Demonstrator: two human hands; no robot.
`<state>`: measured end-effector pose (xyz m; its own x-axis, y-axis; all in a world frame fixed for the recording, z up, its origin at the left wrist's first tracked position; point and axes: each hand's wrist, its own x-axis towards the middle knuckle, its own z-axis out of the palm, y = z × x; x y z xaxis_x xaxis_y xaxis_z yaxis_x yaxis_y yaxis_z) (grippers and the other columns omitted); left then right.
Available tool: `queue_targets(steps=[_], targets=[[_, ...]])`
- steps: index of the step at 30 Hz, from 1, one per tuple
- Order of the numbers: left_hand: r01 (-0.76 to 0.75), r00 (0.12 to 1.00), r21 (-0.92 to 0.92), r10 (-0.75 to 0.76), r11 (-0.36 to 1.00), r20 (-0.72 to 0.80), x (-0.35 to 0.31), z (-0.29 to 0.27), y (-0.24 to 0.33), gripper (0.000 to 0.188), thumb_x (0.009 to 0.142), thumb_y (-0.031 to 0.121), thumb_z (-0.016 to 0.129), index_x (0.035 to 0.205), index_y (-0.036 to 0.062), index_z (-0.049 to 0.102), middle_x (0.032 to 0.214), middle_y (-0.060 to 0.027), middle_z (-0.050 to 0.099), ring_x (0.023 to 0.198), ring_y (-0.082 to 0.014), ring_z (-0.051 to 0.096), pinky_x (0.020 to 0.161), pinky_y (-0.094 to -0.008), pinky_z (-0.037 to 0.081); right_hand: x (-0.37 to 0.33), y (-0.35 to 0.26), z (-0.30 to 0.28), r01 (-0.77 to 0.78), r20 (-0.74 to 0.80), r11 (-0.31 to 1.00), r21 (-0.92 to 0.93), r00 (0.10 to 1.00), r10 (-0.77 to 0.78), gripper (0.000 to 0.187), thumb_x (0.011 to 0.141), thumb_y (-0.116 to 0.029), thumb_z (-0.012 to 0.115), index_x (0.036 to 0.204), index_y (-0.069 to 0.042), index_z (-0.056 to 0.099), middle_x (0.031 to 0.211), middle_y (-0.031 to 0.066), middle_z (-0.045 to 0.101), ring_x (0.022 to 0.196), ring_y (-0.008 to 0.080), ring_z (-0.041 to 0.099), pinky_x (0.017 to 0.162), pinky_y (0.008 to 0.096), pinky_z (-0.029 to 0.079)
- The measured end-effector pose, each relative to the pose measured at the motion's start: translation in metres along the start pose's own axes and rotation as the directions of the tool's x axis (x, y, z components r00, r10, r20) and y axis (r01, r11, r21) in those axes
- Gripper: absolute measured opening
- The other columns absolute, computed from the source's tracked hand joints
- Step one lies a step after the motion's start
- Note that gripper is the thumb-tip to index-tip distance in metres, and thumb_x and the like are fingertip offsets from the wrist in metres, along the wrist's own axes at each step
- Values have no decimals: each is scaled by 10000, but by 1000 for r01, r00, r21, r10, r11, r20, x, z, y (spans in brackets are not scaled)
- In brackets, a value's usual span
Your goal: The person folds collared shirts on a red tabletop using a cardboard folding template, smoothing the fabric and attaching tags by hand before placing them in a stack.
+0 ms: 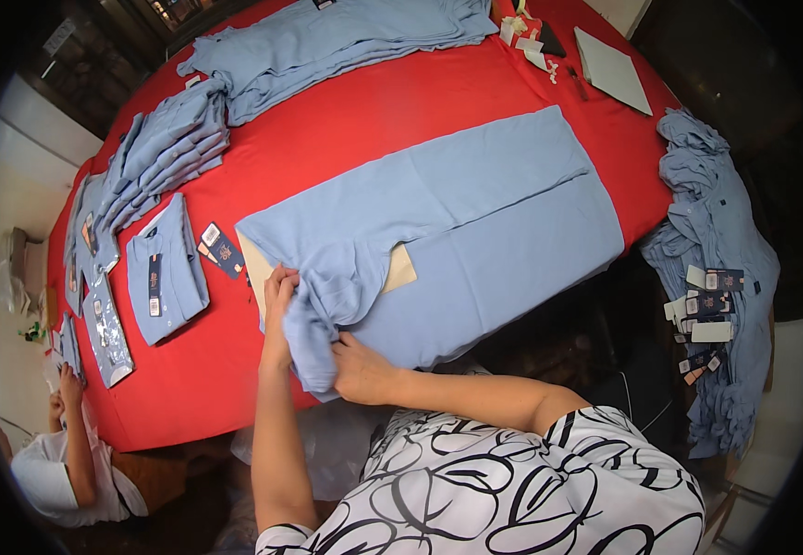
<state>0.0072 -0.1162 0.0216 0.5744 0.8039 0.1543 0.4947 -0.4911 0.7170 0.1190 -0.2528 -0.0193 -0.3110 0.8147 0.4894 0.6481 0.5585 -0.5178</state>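
Two bare hands are on one light-blue shirt point(457, 231) spread face-down near the table's front edge: the left hand point(279, 291) has its fingers bent and pressed onto the cloth at the collar end, and the right hand point(360, 370) is closed in a pinch on a bunched sleeve point(313, 338) hanging toward the table's edge. One tan cardboard sheet point(401, 270) peeks out from under the shirt on both sides of the fold. Just left of it lie two small dark hang tags point(220, 250), then one folded shirt point(165, 270) with a tag on its front, and beyond that one slanting stack of folded shirts point(165, 153) whose number I cannot count. One loose heap of unfolded shirts point(327, 42) sits at the far edge, and another pile of blue shirts point(720, 277) droops at the right with several tags strewn on it. A few bagged shirts point(105, 328) line the left edge. One pale flat board point(612, 69) lies at the far right corner beside some small paper scraps point(526, 37). The table is covered by a red cloth point(346, 139). Another person's hand point(70, 384) reaches up to the table's left corner from below. The room beyond is dim, with a pale floor at the left.
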Motion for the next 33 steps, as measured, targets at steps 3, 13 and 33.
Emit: queue_targets(steps=[3,13,33], targets=[[45,999,60,-45,997,-5,2,1,8,276,862,38,574,1138,47,572,1249,-123,456,1359,-327,349,1094,-372,332,9,0,-3,-1,-118,990,140,993,18,196,825,-156,611,998,-72,651,928,138,644,967,336,598,957,506,373],[106,994,97,-105,990,-16,5,-1,21,591,631,114,862,1119,-12,554,1314,-143,444,1350,-359,359,1080,-423,365,45,84,-219,-465,-361,739,487,664,655,204,888,-141,672,1007,8,601,924,105,582,754,165,548,700,296,469],[99,995,126,-99,987,-7,-4,-7,24,832,719,164,820,1412,16,383,1396,-212,435,1342,-341,399,1126,-407,321,-140,27,4,-891,810,446,82,320,491,826,842,-689,567,1192,58,620,1214,238,628,1165,359,568,1011,369,420]])
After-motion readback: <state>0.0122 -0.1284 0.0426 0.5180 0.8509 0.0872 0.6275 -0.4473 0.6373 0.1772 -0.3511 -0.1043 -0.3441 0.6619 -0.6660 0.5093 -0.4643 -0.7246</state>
